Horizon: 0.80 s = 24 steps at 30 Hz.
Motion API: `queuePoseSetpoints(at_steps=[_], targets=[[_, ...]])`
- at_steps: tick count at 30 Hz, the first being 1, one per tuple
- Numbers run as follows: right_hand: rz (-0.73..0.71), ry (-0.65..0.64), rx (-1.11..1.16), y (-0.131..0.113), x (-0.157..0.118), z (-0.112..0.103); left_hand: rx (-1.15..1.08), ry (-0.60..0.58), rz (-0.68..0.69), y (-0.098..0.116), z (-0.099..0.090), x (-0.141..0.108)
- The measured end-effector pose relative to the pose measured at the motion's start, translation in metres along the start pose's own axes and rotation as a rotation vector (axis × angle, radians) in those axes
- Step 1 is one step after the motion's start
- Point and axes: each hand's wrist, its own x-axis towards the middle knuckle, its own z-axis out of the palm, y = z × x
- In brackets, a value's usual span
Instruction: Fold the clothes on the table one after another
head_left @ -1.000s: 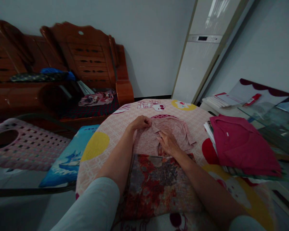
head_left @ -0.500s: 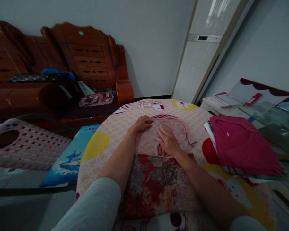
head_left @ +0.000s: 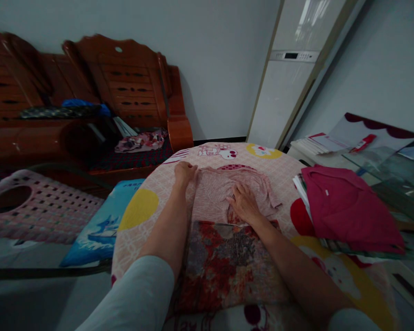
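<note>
A shirt (head_left: 224,269) lies front edge toward me on the round table, its lower part printed in red, orange and grey. Its far part shows plain pale pink fabric, folded over and a little wrinkled. My left hand (head_left: 184,173) is closed at the far left corner of the pink part, thumb and fingers pinching the cloth edge. Flat on the middle of the pink fabric rests my right hand (head_left: 244,202), fingers stretched out. A small patch of the print shows beneath its wrist side.
The table wears a cartoon-patterned cloth (head_left: 141,209). Folded clothes with a magenta garment (head_left: 348,207) on top sit at the right edge. On the left are a blue cushion (head_left: 103,230) and a pink woven chair (head_left: 48,207). A wooden bench (head_left: 124,87) stands behind.
My left hand has moved left and slightly away, from lying on the pink fabric to its far left corner. The left edge now lies straighter. My right hand has shifted slightly right.
</note>
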Motion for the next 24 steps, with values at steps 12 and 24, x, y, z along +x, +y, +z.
queuePoseSetpoints(at_steps=[12,24], targets=[[0.001,-0.013,-0.03,0.003,0.0,0.004,0.097,-0.095,0.008,0.008,0.011,-0.004],[-0.036,0.002,0.017,0.002,-0.002,0.002,0.018,0.019,-0.013,0.008,0.012,-0.009]])
